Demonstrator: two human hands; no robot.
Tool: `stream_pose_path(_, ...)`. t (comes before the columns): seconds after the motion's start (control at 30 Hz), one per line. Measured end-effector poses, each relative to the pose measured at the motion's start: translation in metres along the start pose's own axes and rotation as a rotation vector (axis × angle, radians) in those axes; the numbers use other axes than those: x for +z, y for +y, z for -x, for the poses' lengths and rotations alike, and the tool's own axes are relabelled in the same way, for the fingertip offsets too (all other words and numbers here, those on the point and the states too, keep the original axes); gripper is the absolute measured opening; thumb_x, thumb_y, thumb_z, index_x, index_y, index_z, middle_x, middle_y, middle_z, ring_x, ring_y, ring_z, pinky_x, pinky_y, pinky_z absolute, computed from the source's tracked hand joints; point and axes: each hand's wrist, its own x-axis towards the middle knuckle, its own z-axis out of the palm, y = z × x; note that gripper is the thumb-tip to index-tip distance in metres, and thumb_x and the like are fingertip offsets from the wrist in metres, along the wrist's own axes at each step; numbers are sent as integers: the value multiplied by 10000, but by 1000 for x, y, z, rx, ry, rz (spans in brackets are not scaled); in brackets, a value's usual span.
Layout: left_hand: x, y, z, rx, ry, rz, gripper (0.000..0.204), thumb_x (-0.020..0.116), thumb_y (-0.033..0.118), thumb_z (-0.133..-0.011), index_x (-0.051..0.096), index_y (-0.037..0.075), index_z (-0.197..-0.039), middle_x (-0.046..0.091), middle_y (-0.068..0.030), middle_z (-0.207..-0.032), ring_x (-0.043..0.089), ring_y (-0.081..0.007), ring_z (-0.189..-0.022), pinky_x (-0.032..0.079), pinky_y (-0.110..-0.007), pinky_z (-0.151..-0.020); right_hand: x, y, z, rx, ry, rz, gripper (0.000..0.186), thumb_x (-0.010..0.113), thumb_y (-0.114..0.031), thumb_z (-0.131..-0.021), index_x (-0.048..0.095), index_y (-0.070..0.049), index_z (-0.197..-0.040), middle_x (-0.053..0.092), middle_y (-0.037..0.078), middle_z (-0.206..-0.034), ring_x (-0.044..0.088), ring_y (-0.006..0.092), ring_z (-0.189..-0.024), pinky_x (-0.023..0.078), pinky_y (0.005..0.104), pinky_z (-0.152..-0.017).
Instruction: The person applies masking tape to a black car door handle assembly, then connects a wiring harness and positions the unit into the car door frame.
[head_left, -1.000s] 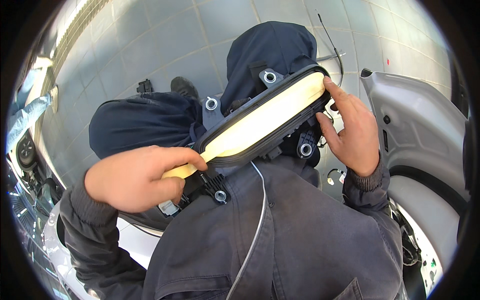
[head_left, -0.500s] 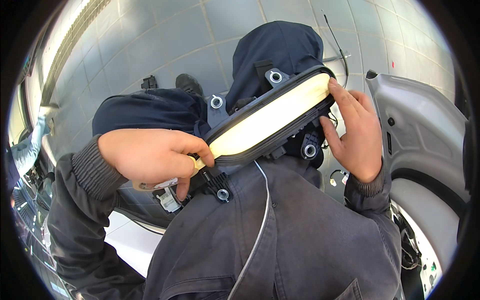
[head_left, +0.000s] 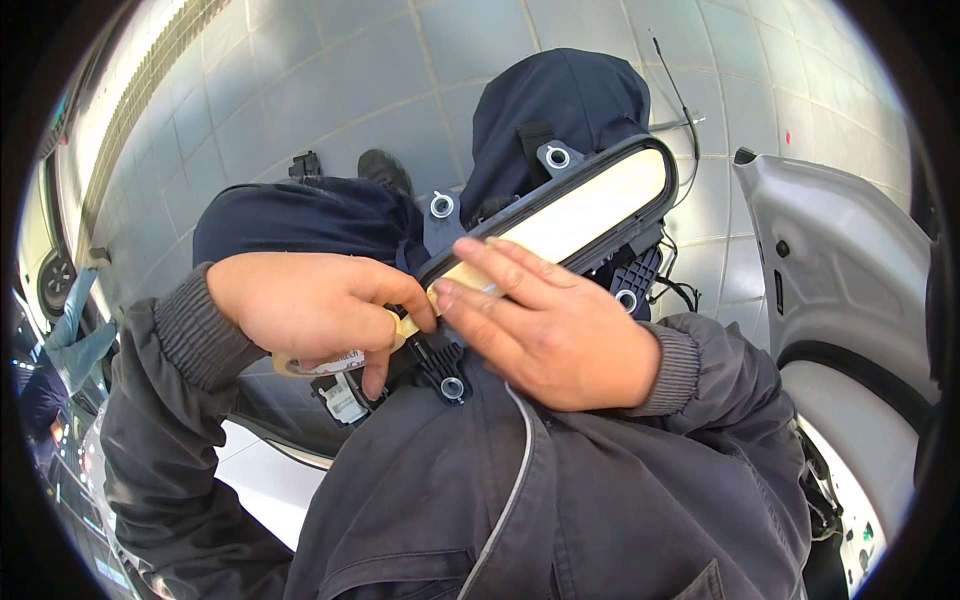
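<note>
A long black car part [head_left: 672, 190] with rounded ends and several bolt brackets lies slantwise across my lap. A wide yellowish tape strip [head_left: 595, 205] covers its oval face and runs down to its left end. My left hand [head_left: 310, 310] is closed on a roll of tape [head_left: 290, 366], mostly hidden under the palm, its fingertips at the strip's left end. My right hand [head_left: 560, 345] lies flat with fingers stretched out over the left part of the strip, fingertips near my left fingers. It hides the lower middle of the part.
A silver car panel [head_left: 840, 230] stands close on my right. Thin black cables [head_left: 685, 290] hang by the part's right end. A black rod [head_left: 675, 85] and a small black piece [head_left: 304, 164] are on the tiled floor [head_left: 350, 70]. Another person's sleeve [head_left: 80, 335] shows at far left.
My right hand has moved left and down from the part's right end to lie flat on the tape near my left hand. The left hand has barely moved.
</note>
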Motion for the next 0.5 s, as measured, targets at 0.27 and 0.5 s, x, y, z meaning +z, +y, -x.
stream_pose_path(0.27,30,12,22,73,222,76,364,444,48,-930,547,-35,-1269,701,-99,-840,634,-142,-734,501,-288,-688,3,-24,-5,14,-75,321,531,517,-231,-887,563,104,-1297,620,202,-1326,555,346,-1289,372,478,-1153)
stream_pose_path(0.5,63,4,23,120,357,98,331,445,22,-915,511,-18,-1237,661,-94,-752,625,-177,-687,495,-328,-645,3,-22,-12,-11,-68,397,514,519,-255,-885,591,104,-1246,641,205,-1260,582,330,-1212,369,486,-1161)
